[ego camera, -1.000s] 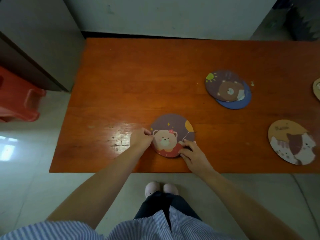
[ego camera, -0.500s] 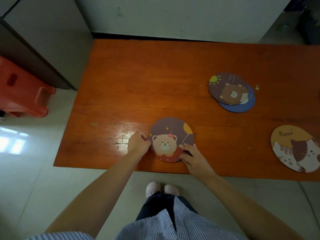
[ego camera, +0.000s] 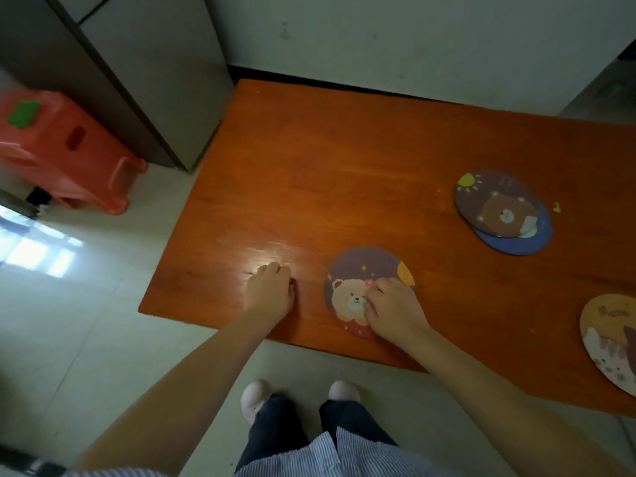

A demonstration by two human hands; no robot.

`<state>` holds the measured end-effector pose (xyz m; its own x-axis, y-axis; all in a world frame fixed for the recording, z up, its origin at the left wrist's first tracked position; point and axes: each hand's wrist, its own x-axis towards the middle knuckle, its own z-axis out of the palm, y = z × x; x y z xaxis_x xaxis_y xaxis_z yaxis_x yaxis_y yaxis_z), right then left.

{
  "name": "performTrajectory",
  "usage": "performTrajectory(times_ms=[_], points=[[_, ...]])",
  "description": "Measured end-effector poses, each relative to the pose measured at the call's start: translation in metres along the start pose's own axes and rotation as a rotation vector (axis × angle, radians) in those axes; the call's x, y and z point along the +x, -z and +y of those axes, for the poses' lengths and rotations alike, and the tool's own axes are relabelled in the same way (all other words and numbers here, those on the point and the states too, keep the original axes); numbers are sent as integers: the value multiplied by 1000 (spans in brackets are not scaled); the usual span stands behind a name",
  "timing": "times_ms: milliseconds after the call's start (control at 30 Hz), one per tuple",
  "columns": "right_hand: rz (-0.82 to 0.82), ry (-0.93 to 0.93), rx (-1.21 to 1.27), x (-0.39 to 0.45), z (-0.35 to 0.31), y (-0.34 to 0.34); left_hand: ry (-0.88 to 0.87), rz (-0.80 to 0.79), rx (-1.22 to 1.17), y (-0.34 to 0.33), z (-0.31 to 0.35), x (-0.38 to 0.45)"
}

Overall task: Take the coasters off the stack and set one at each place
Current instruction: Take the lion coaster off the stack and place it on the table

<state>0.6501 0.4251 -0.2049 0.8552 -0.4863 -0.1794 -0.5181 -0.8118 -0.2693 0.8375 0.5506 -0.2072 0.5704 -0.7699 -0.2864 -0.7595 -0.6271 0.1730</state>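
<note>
Head view: right hand (ego camera: 392,309) lies spread, fingers loose, pressing flat on the bear coaster (ego camera: 358,287) near the table's (ego camera: 309,173) front edge, gripping nothing. Left hand (ego camera: 270,292) rests loosely curled on bare wood beside it, apart. Remaining stack (ego camera: 499,211) sits farther right; a cat coaster (ego camera: 609,339) lies at the right edge.

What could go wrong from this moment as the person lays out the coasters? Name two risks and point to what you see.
The bear coaster lies close to the table's near edge under the right hand; a nudge could tip it off. The remaining stack is already offset, so a careless grab might drag the blue coaster along.
</note>
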Motion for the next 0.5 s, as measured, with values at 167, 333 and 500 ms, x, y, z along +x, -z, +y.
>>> performTrajectory(times_ms=[167,333,500], points=[[-44,117,33,76,-65,-4,115,60,67,26,-91,0],[21,139,96,161,-175,-9,195,107,65,67,-207,11],[135,92,147,248,-300,-4,188,165,59,118,-332,27]])
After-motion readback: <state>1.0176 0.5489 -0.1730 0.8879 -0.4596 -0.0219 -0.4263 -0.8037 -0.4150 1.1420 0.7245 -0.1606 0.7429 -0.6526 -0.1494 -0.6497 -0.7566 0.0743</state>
